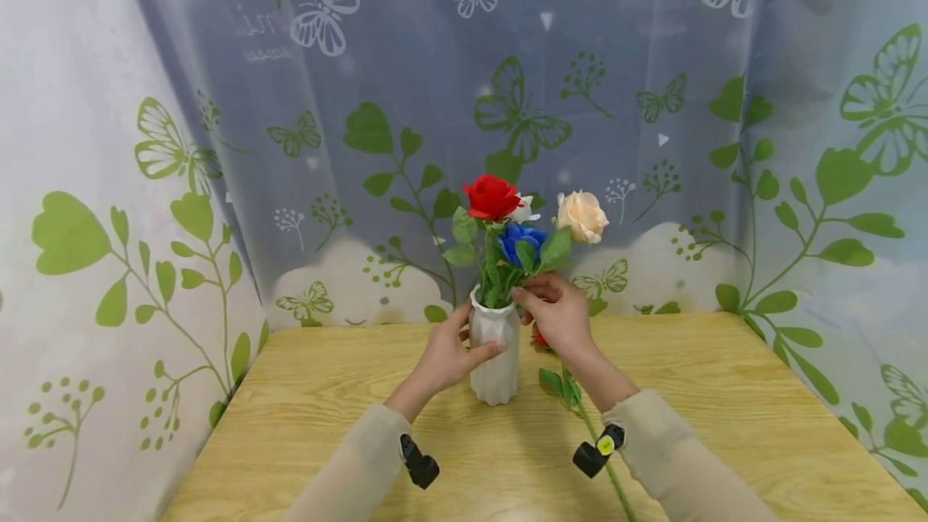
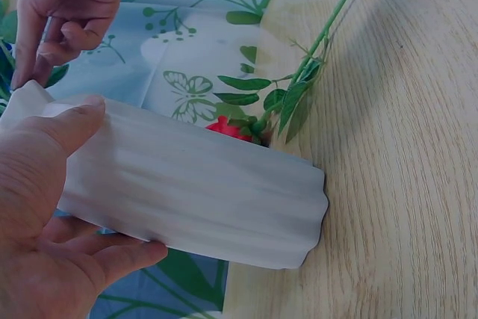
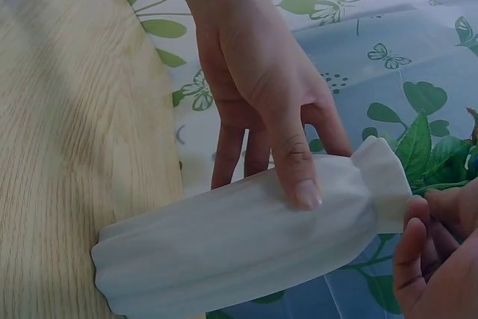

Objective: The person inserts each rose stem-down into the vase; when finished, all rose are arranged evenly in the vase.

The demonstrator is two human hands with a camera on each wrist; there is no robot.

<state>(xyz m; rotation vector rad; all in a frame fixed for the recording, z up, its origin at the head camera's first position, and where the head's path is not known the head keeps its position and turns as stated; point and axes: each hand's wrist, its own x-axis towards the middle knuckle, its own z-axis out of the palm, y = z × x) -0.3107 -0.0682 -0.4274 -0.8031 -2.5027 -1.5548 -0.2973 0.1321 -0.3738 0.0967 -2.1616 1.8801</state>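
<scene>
A white fluted vase (image 1: 495,377) stands upright on the table. My left hand (image 1: 444,353) grips it around its upper part, thumb in front, fingers behind. At the vase's mouth, my right hand (image 1: 564,316) pinches a green stem, apparently that of the peach rose (image 1: 582,217), which leans out to the right. Inside the vase are a red rose (image 1: 492,197), a blue rose (image 1: 521,242) and a white flower (image 1: 524,209), with green leaves (image 3: 424,147) around the stems. In the right wrist view, the right fingertips are close to the rim; the pinched spot is partly hidden.
Another red rose (image 2: 228,128) lies on the wooden table (image 1: 326,393) right of the vase, its long stem (image 1: 616,482) running toward the front under the right forearm. A curtain (image 1: 406,39) with butterflies and leaves stands behind and at both sides.
</scene>
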